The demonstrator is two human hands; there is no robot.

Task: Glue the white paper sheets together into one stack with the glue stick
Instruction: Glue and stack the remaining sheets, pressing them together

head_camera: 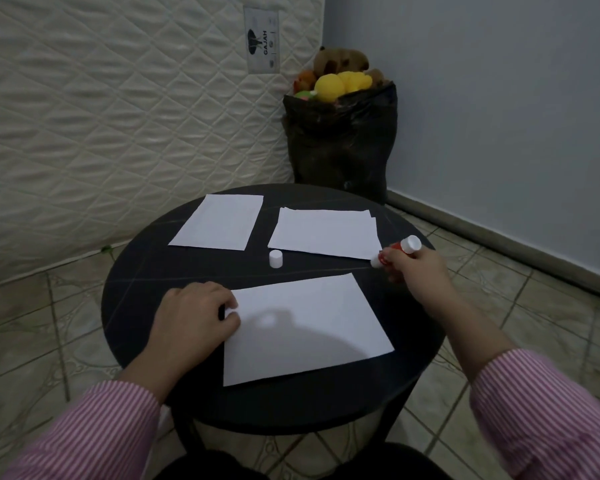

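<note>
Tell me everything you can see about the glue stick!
The glue stick is a small red tube, plastic by the look of it, with white at both ends. The right hand grips it around the middle, so most of the red part is hidden by the fingers. It lies tilted, the lower white end pointing down-left near the corner of the right-hand far paper pile, over the black table. Its white cap is off and stands alone on the table.

Left hand (196, 315) palm down, fingers loosely curled, pressing. Right hand (414, 268) extended forward, fingers curled, gripping.
</note>
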